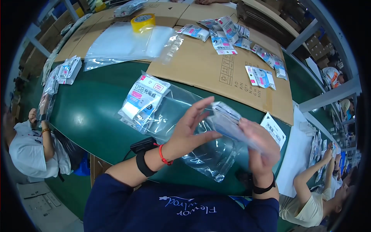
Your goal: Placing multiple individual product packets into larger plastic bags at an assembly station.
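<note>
Both hands work above the near edge of the green worktop: our left hand is spread open, fingers extended, its fingertips touching the small stack of packets, while our right hand is closed around that stack from the far side. We hold the stack just above a large clear plastic bag that lies flat on the worktop and reaches the near edge. Inside this bag, at its far left end, we see a bundle of pink-and-white packaged items. Beyond it, flattened cardboard sheets carry loose packets, a second clear bag and a roll of yellow tape. A white paper slip lies just right of our hands. Bare green surface remains to the left of the bag.
</note>
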A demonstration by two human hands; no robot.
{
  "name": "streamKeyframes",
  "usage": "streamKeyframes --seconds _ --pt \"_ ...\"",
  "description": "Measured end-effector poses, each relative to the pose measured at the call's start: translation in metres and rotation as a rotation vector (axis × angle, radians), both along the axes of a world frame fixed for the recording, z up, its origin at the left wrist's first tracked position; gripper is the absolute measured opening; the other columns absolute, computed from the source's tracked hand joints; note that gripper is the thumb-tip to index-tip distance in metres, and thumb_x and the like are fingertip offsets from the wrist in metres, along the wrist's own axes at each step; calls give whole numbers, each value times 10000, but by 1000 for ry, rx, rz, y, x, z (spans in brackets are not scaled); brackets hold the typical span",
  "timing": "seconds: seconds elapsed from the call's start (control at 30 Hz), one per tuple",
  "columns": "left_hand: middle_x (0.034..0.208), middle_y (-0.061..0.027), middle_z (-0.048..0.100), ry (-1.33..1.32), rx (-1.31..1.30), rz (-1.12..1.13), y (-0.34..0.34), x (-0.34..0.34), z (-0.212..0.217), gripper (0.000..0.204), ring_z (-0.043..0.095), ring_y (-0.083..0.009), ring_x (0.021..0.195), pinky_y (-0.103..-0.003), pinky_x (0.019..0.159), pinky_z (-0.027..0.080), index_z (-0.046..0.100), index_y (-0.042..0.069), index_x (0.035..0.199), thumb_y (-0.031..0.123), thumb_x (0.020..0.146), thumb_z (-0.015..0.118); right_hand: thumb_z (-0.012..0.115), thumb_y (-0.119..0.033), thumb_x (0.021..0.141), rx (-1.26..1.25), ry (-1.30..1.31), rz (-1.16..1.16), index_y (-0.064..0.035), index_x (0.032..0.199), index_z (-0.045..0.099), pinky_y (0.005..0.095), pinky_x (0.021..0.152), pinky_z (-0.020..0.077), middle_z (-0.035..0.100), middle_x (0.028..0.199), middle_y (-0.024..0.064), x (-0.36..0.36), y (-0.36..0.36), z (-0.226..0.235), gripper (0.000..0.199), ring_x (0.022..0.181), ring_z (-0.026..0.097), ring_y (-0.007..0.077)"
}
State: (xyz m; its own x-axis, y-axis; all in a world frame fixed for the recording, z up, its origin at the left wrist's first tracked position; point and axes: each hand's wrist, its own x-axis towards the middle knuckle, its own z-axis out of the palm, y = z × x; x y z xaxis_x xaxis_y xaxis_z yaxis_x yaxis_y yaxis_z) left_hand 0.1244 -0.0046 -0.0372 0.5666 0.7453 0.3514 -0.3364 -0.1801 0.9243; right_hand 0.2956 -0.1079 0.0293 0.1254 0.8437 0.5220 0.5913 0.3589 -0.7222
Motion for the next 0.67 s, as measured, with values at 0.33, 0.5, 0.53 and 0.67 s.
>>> streamKeyframes --seconds 0.33,0.5,0.53,0.67 --pt "1384 -139 435 -455 -1191 -567 11 -31 12 601 475 -232 1233 -352 1020 400 236 90 1472 80 928 493 665 -127 771 320 -729 341 -65 990 679 399 914 489 673 1026 111 0 7 -17 228 1009 635 261" --pt "1388 -147 430 -174 -940 -402 15 -19 18 622 469 -240 1244 -375 1019 404 232 100 1474 22 910 482 651 -112 779 233 -813 382 -77 1011 666 398 930 472 654 1072 114 14 20 -7 236 1036 620 255" --pt "1395 -144 423 -199 -929 -393 16 -21 18 635 465 -241 1247 -385 1025 397 224 108 1478 21 907 491 644 -96 779 215 -757 330 -75 1026 659 393 946 463 644 1094 117 26 28 -4 248 1057 610 262" --pt "1412 -129 406 -223 -920 -336 14 -18 17 696 456 -250 1254 -401 1052 370 193 139 1491 11 892 523 577 -32 821 -25 -756 -167 -153 1168 594 515 1068 321 552 1279 187 155 92 -14 368 1237 500 311"
